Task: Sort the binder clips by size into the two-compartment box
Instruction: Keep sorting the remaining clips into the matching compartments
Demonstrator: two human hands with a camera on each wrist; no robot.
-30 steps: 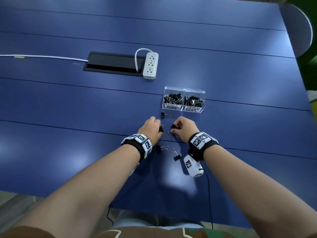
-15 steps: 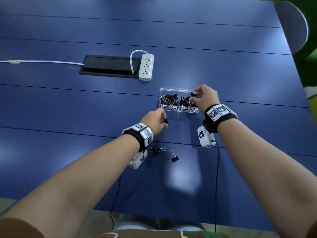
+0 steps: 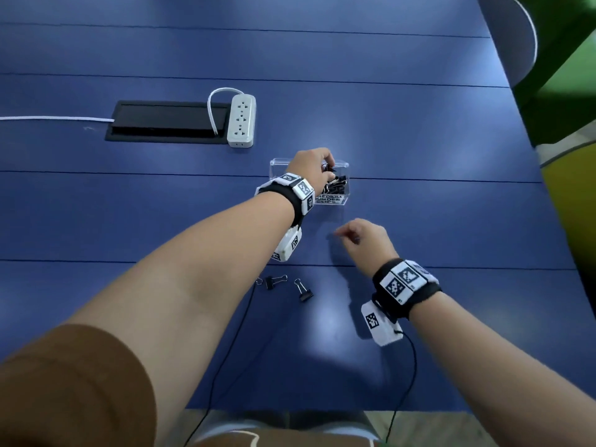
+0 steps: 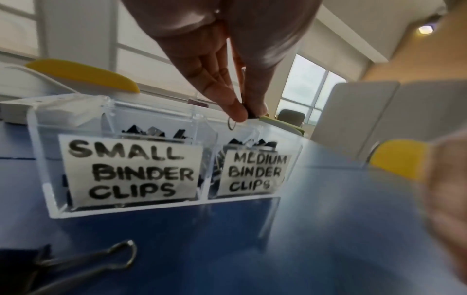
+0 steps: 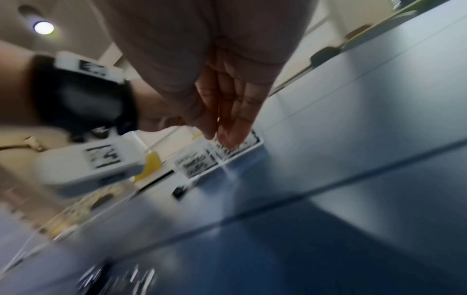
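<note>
Left hand (image 3: 311,167) pinching black clip (image 4: 248,115) above clear box (image 4: 40,159), over its right "MEDIUM" side | right hand (image 3: 366,241) relaxed, holding nothing, nearer | two clips (image 3: 292,287) loose on blue table (image 3: 451,221), near side

Table (image 3: 419,130): two-compartment box (image 3: 342,201) near its middle, on the surface, the compartment marked "small" to the left and the one marked "medium" to the right, binder clips lying in both. Left hand (image 3: 311,166) above the box, a binder clip (image 4: 250,114) between its fingertips, over the medium compartment. Right hand (image 3: 367,241) in front of the box, slightly to the right, above the table. Two loose clips (image 3: 290,287) nearer the person, between the forearms. Power strip (image 3: 242,121) behind and left of the box, beside a cable hatch (image 3: 161,122) to its left.
</note>
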